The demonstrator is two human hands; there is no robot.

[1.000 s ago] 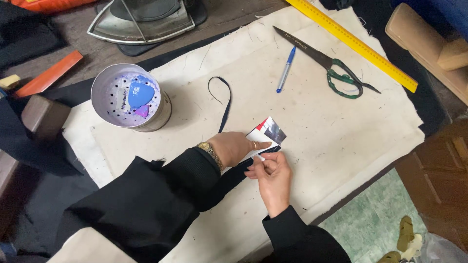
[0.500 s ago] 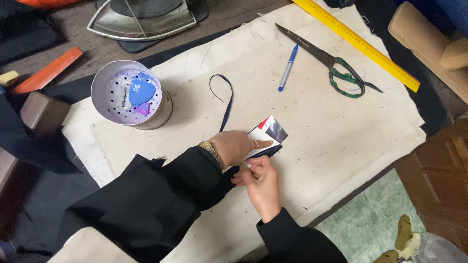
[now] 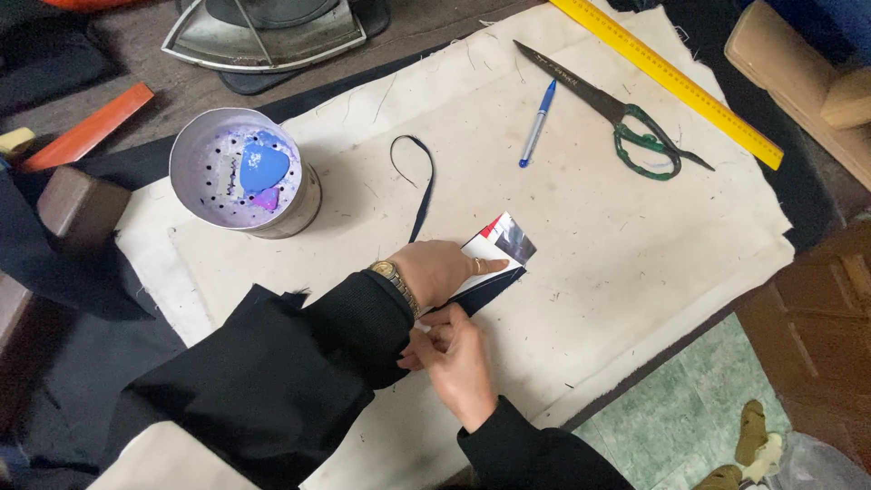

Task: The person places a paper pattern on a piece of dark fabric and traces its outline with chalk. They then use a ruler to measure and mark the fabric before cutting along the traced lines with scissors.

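Head view looks down on a small stiff card [image 3: 499, 247], white with a red corner and a grey, glossy patch, lying on a strip of black fabric [image 3: 485, 292] near the middle of a cream canvas sheet [image 3: 590, 272] that covers the worktable. Left hand [image 3: 438, 270] (a gold wristwatch [image 3: 395, 279] sits at its cuff) presses down flat on the card, index finger stretched out along its lower edge, the other fingers curled under. Right hand [image 3: 456, 356] sits just below it, thumb and forefinger pinched on the black fabric's edge beside the left sleeve; more of the black cloth spreads out toward the lower left.

A thin black fabric loop [image 3: 419, 181] lies on the canvas just above the left hand. Further left stands a round metal tin [image 3: 243, 174], its perforated inside stained purple, holding a blue piece of tailor's chalk [image 3: 264, 167]. Toward the upper right lie a blue pen [image 3: 536, 123], then long scissors with green-wrapped handles [image 3: 613, 111], then a yellow ruler [image 3: 676, 80] along the canvas edge. A flat iron [image 3: 263, 32] rests at the top, an orange bar [image 3: 88, 127] and a brown block [image 3: 80, 205] at the left.
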